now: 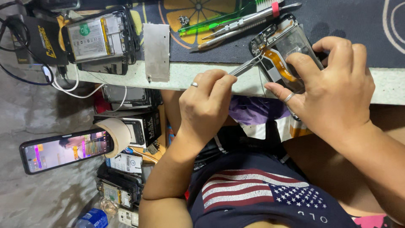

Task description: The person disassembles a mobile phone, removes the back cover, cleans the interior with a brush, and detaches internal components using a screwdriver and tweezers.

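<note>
Tweezers probing opened phone at surface edge.
Left hand closed around tweezers; right hand pins phone's edges. Exposed orange flex probably fragile; frame sides look safest to grip.

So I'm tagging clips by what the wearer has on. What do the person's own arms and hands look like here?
Both forearms are bare, with no sleeves, gloves or watch in view. The left hand wears a plain silver-coloured ring on one finger. The right hand also wears a silver-coloured ring. Fingernails are short and unpainted.
</note>
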